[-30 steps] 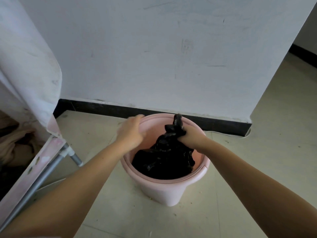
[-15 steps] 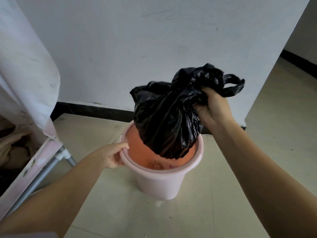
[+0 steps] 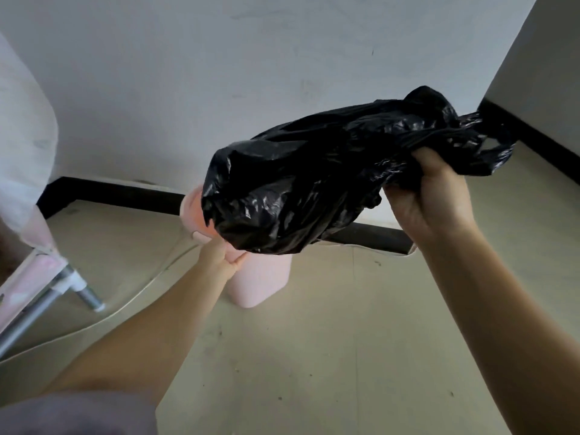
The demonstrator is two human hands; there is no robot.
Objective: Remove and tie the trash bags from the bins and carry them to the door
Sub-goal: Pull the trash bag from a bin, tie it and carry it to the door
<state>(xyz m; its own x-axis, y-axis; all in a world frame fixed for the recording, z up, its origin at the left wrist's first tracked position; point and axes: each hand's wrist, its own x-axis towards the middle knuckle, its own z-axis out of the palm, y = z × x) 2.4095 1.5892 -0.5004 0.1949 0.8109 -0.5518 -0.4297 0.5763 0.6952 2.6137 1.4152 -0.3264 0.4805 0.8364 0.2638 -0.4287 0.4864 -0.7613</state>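
Although the black trash bag hides most of the pink bin on the floor, some of its rim shows at the left. Right hand grips the bag's bunched neck, holding it aloft, contents unseen. Left hand clasps the bin's near rim.

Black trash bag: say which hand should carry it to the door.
Right. The right hand already grips the black trash bag by its gathered neck, clear of the pink bin; the left hand is holding the bin's rim.
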